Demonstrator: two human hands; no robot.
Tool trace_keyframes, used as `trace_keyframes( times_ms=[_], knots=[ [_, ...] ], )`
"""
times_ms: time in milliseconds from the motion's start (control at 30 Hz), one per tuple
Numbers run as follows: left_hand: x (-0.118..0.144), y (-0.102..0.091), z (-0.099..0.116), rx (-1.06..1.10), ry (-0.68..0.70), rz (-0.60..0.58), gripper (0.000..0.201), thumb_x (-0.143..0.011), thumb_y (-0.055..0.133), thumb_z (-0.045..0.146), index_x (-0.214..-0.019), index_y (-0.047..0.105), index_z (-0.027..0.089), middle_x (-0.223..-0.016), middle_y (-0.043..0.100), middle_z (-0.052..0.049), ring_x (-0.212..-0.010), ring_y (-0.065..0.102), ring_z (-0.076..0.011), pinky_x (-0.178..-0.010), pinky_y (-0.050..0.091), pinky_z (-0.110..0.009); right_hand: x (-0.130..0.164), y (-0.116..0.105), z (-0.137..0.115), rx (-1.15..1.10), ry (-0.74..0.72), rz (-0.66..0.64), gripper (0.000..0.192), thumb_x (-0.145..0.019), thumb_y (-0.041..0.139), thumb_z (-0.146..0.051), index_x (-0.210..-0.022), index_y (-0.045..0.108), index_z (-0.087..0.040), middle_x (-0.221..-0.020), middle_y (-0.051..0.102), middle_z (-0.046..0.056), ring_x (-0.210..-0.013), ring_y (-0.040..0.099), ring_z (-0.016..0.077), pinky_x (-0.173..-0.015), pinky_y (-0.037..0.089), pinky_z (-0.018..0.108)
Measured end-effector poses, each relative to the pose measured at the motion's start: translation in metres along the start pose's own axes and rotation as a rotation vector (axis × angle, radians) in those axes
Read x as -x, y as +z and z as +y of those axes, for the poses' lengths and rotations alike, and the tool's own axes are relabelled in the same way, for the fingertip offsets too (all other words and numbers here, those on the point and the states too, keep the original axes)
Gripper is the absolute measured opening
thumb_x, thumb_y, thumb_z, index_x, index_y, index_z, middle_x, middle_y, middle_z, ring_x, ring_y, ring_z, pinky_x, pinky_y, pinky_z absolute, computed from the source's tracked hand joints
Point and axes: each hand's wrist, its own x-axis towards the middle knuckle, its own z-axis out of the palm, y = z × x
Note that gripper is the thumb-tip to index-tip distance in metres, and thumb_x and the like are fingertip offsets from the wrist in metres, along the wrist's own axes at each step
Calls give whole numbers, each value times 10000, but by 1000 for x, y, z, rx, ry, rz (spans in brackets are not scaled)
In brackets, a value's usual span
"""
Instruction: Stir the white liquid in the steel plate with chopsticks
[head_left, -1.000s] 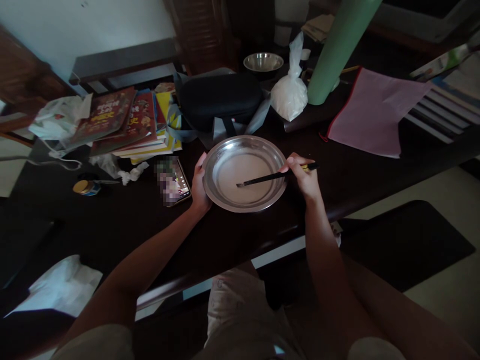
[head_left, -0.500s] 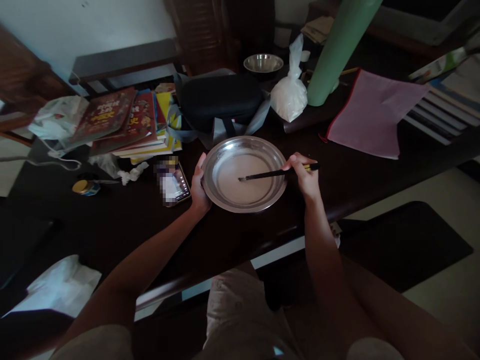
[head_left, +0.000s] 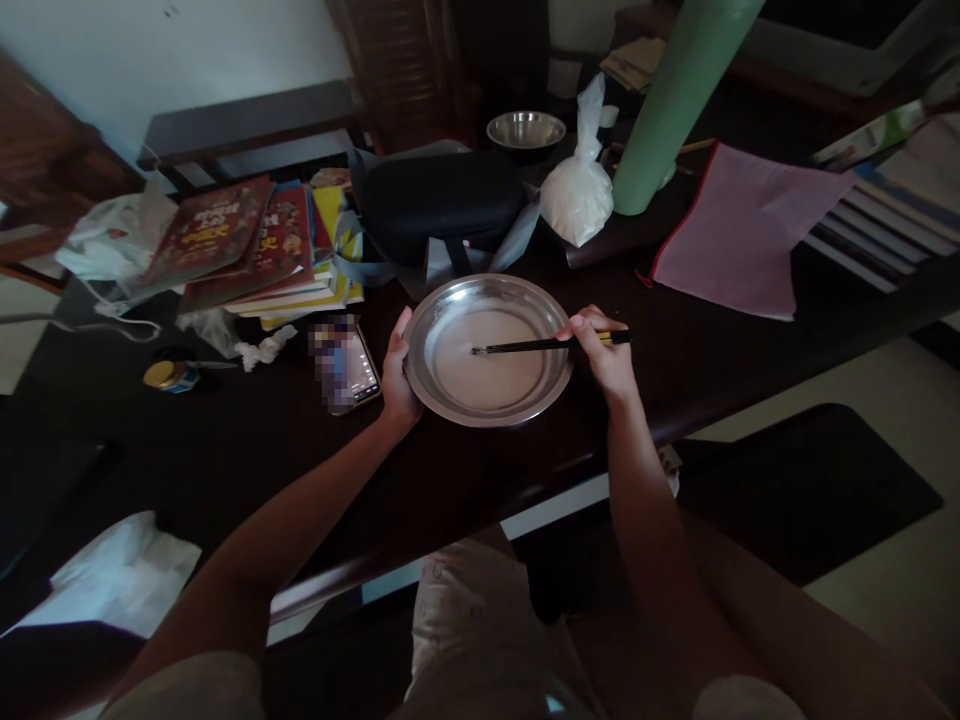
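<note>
A round steel plate [head_left: 540, 300] with a pale liquid in its bottom sits near the front edge of a dark table [head_left: 247, 440]. My left hand [head_left: 397, 380] grips the plate's left rim. My right hand [head_left: 606, 352] holds a pair of dark chopsticks [head_left: 525, 346] at the plate's right side. The chopsticks lie almost level across the plate, with their tips in the liquid near its middle.
A phone [head_left: 346, 364] lies just left of the plate. Behind it are a stack of books [head_left: 247, 245], a black case [head_left: 439, 200], a white plastic bag [head_left: 577, 195], a steel bowl [head_left: 525, 128], a green roll [head_left: 671, 100] and a pink pouch [head_left: 739, 230]. A small jar [head_left: 166, 375] stands far left.
The chopstick tips have moved slightly up and back within the liquid as my right hand turned. My left hand and the plate have stayed put.
</note>
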Motion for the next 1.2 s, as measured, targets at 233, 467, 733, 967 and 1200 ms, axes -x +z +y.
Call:
trace_keyframes(
  times_ms=[233,467,733,967,1200],
  knots=[
    [0,0,1,-11,5,-7,538,-888,744,594,-1353,782,327,-1569,737,-51,-1634,515,-360,-1344,449,-506,0,0,0,-8,10,-50,620,-891,698,-859,-611,737,-307,-698,732,16,-787,675,232,-852,564,473],
    [-2,-4,-1,15,-23,-15,552,-898,747,568,-1399,766,336,-1577,735,-34,-1652,493,-350,-1351,441,-481,0,0,2,-23,7,-31,622,-908,697,-844,-606,728,-301,-677,709,17,-760,654,231,-855,566,484],
    [-3,-1,-2,8,-15,23,494,-906,776,515,-1368,776,338,-1584,728,-44,-1674,462,-353,-1368,424,-511,0,0,0,-50,-4,-31,604,-929,707,-806,-592,738,-306,-675,712,16,-761,640,227,-844,546,474],
    [-4,-2,-3,37,-23,10,541,-943,758,481,-1466,739,345,-1596,724,-11,-1628,529,-324,-1369,416,-476,0,-1,2,-28,-7,6,627,-941,677,-823,-602,731,-298,-678,708,13,-761,631,219,-874,556,483],
    [-8,-6,-7,50,-22,0,494,-963,742,444,-1445,755,335,-1552,755,-10,-1587,579,-304,-1344,453,-445,0,0,2,-19,-5,19,640,-926,675,-844,-601,731,-295,-668,708,17,-771,644,226,-860,561,479]
  ],
)
